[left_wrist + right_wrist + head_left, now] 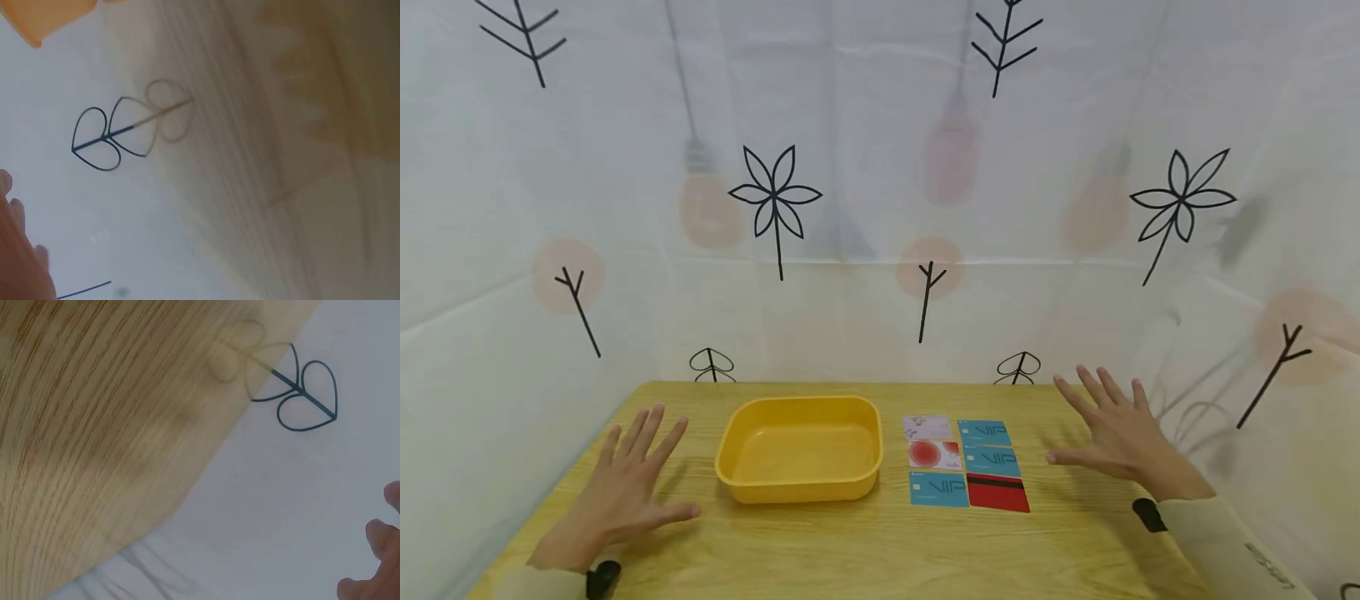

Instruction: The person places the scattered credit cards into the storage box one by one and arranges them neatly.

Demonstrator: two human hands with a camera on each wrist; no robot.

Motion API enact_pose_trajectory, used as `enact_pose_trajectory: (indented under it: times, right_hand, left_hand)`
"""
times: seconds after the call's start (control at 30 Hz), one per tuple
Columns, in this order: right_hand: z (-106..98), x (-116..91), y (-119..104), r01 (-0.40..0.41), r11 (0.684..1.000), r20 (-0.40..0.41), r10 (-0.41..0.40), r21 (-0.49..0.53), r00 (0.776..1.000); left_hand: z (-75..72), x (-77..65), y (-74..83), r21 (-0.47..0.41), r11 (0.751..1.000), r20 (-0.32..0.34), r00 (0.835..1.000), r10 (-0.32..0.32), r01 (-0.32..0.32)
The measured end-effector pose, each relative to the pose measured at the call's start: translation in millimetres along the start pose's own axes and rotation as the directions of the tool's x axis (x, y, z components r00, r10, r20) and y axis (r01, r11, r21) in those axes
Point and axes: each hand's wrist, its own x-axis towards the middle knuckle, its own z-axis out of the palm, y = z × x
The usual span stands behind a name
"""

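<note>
On the surface (820, 550) lie cards (991, 461), probably light, stiff, slippery, best pinched by edges, with left hand (625, 487) and right hand (1116, 433) fingers spread, empty.

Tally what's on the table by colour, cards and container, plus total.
Blue VIP cards: 3
Red card with a dark stripe: 1
Pale lilac card: 1
White card with red circles: 1
Yellow container: 1
Total: 7 (6 cards, 1 container)
</note>
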Motion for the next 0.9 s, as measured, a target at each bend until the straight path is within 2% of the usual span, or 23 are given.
enact_pose_trajectory:
  times: [0.13,0.23,0.33,0.43,0.57,0.7,0.9]
  right_hand:
    - [3,3,-3,0.007,1.000,0.026,-0.008,0.031,1.000]
    - [5,3,-8,0.022,0.998,0.027,-0.024,0.060,0.999]
    - [8,4,-13,0.035,0.995,0.015,-0.036,0.091,0.999]
    - [10,5,-19,0.037,0.991,0.018,-0.040,0.127,0.999]
    - [14,5,-27,0.026,0.982,0.049,-0.036,0.187,0.998]
    - [19,5,-35,0.030,0.970,0.042,-0.041,0.242,0.998]
    - [24,6,-47,0.045,0.959,0.012,-0.050,0.281,0.999]
  left_hand:
    - [-1.6,4.2,11.5,-0.130,0.991,0.021,0.999,-0.031,0.033]
    - [-0.4,8.3,22.6,-0.247,0.965,0.051,0.996,-0.074,0.084]
    - [1.9,12.3,34.1,-0.365,0.920,0.093,0.989,-0.116,0.142]
    - [4.7,17.2,43.2,-0.466,0.864,0.129,0.981,-0.146,0.190]
    - [7.8,23.8,51.8,-0.569,0.798,0.136,0.980,-0.147,0.198]
    - [9.7,28.2,58.2,-0.663,0.720,0.149,0.979,-0.141,0.205]
    - [12.0,30.8,62.3,-0.733,0.629,0.195,0.966,-0.171,0.259]
